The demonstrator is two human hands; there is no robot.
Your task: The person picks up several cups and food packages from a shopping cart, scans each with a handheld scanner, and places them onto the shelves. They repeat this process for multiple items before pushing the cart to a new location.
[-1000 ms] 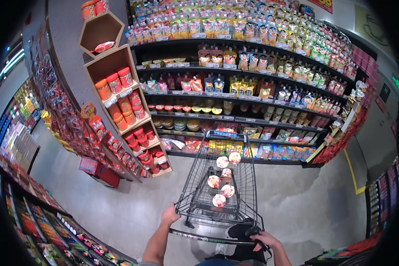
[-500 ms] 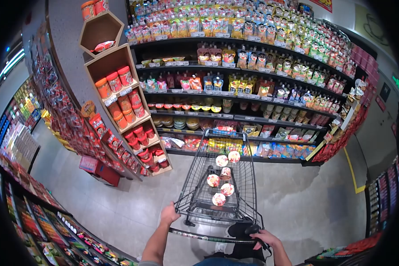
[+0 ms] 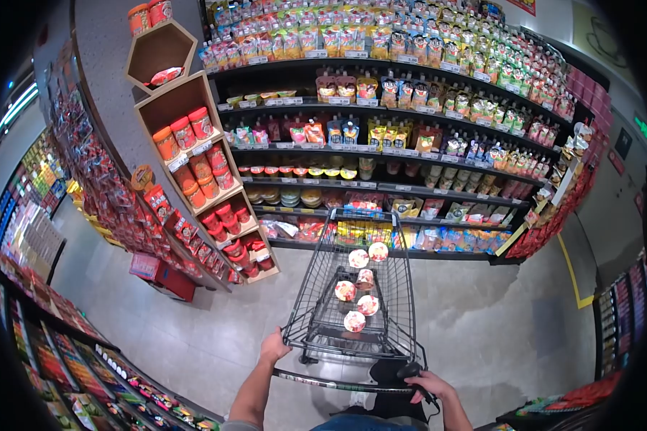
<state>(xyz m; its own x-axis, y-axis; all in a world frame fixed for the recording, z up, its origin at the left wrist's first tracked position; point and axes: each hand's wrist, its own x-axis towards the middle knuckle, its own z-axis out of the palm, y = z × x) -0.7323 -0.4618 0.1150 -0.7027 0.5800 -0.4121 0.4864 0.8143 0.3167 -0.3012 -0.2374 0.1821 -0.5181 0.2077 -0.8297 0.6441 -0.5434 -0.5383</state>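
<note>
Slightly nearer the shelves [image 3: 381, 154] than a second ago, the shopping cart [image 3: 352, 287] is held on the floor, with six round cups [image 3: 359, 291] seen in its basket. Its handle bar [image 3: 338, 385] is gripped by both hands: left hand [image 3: 274, 347] closed on one end, right hand [image 3: 430, 388] on the other.

Head camera, looking down, facing shelves [image 3: 381, 154]
</note>
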